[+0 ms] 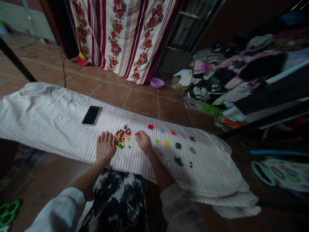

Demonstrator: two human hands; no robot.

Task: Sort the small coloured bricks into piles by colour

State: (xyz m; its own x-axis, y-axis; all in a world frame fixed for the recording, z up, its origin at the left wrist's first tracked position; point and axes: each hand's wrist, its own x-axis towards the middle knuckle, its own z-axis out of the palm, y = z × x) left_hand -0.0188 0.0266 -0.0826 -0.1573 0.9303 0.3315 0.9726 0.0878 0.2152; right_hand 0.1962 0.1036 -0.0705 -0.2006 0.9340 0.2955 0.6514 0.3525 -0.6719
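Observation:
A heap of small pieces in mixed colours (122, 138) lies on a striped cloth (65, 129). My left hand (105, 147) rests flat at the heap's left edge, fingers stretched out. Just right of the heap, my right hand (143, 141) pinches a small red piece (136, 133) between thumb and fingertip. Farther right, little groups sorted by colour are spread out: red (150, 127), light blue (162, 130), orange (173, 132), pink (182, 136), yellow (166, 143), light green (157, 141), dark green (178, 161), grey (192, 150) and others. The pieces' exact kind is too small to make out.
A phone (91, 115) lies on the cloth, left of the heap. Beyond the cloth are a tiled floor, a floral curtain (118, 38), a broom (81, 59) and a purple basin (157, 83). Clothes (231, 71) are piled at the right.

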